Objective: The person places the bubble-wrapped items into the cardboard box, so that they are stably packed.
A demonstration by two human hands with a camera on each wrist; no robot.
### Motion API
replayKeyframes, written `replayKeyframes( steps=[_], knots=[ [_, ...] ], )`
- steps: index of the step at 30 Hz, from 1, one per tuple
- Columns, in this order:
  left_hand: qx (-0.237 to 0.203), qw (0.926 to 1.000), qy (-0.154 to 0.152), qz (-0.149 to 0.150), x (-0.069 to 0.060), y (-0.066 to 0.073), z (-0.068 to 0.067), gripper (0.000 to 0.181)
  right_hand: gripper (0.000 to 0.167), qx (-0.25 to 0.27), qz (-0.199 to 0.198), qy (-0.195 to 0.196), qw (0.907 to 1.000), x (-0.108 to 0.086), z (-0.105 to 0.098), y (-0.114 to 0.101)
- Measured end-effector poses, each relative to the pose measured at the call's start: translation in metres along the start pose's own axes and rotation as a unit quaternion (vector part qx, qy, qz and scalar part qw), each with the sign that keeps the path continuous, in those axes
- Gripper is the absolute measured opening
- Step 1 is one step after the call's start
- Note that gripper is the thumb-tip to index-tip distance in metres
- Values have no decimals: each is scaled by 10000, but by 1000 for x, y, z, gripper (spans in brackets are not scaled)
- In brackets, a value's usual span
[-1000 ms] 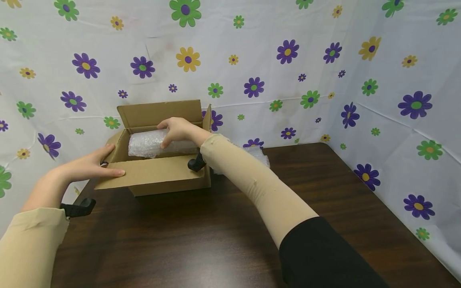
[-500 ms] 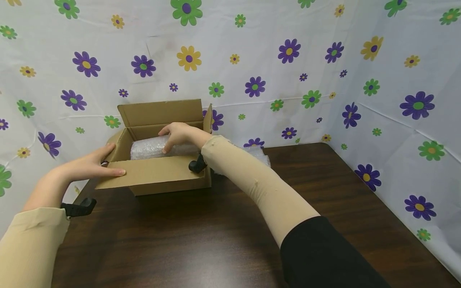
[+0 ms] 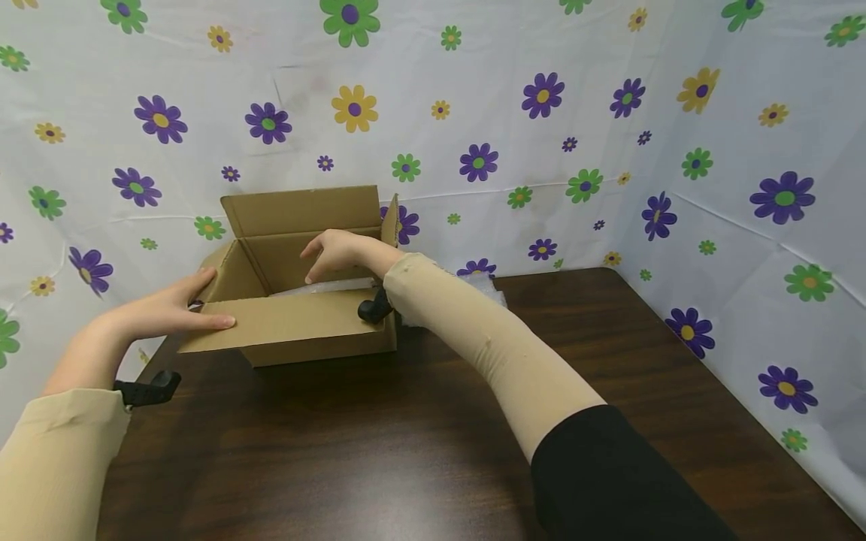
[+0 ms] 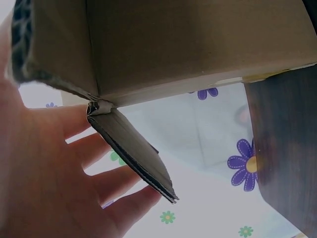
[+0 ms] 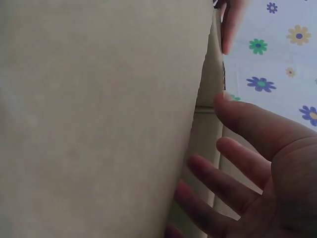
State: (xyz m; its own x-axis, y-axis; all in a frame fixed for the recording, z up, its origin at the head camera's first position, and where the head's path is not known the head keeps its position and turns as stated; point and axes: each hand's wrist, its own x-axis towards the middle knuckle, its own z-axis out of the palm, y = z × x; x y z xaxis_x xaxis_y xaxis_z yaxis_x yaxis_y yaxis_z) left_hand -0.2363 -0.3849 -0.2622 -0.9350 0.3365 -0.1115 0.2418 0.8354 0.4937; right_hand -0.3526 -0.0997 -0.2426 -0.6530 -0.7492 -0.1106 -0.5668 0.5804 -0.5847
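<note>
A cardboard box (image 3: pixel 318 349) stands on the table with its flaps spread. My left hand (image 3: pixel 158 308) is at its left front corner, the thumb lying on the front flap (image 3: pixel 291 319). In the left wrist view, the left hand's spread, fairly straight fingers (image 4: pixel 111 186) touch the side flap (image 4: pixel 136 148). My right hand (image 3: pixel 338 252) hovers over the box opening with loosely bent fingers, holding nothing. Below it, a bubble-wrapped bundle (image 3: pixel 328 286) lies inside the box, mostly hidden by the front flap. In the right wrist view, the right hand's fingers (image 5: pixel 223 188) are spread apart.
More bubble wrap (image 3: pixel 483 285) lies on the dark wooden table (image 3: pixel 406 436), right of the box and partly behind the right forearm. A flowered cloth (image 3: pixel 433 98) hangs behind the table and along its right side.
The bubble-wrapped bundle has sunk lower into the box and left the right hand's fingers. That hand dipped slightly and stays above the opening. The left hand has barely moved.
</note>
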Motion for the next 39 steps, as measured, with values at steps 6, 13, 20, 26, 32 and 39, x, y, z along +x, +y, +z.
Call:
replayKeyframes(
  steps=[6,13,20,26,32,39],
  knots=[
    [12,10000,35,-8,1,0,1,104,56,332,-103,-51,9994,-8,-6,-2],
    [55,10000,41,-24,1,-1,1,105,54,728,-439,-12,9964,-26,-24,-17],
    [43,10000,49,-9,2,0,2,105,54,1224,-583,8,9908,-57,-48,-24],
    [54,10000,1,-49,1,1,0,104,53,1661,-877,304,9817,-94,-69,-11],
    [57,9999,-63,-74,1,2,-3,103,54,2069,-1066,916,9682,-134,-89,18],
    [152,9998,-32,-108,0,0,-3,102,49,2210,-668,1220,9653,-166,-83,64]
  ],
)
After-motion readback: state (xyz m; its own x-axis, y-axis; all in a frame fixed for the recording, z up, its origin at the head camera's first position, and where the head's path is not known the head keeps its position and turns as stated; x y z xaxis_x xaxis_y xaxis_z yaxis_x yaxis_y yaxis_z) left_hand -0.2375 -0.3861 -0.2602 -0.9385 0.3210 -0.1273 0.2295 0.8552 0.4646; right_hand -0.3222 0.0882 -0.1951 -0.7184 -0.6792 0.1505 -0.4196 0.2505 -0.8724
